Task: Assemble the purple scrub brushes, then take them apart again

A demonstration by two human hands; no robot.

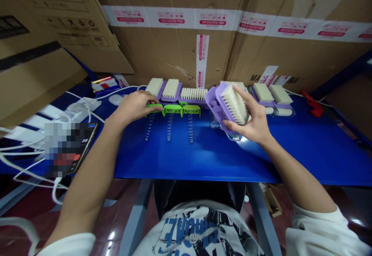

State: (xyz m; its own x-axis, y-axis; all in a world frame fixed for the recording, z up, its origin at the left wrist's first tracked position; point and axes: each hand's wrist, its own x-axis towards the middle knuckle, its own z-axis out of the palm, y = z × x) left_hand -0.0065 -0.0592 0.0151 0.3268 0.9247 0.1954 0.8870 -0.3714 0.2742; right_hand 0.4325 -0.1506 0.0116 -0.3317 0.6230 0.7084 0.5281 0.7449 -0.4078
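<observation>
My right hand [254, 120] grips a purple brush [234, 105] with pale bristles, tilted above the blue table [174, 163]. A purple slotted piece [216, 107] is against the brush's left side. Under them sits a clear plastic container [215, 121], partly hidden. My left hand [138, 105] reaches over the leftmost green clip [154, 109], fingers bent and touching around it; what they hold, if anything, is hidden. Beside it are two more green clips [173, 110]. Three metal springs [169, 130] lie below the clips, one under each. Behind stand several purple brushes [171, 89], bristles up.
Cardboard [168, 50] walls the table's back. A phone [83, 147], a power strip [78, 109] and white cables lie at the left. White rolls [281, 112] and a red tool [314, 105] are at the right.
</observation>
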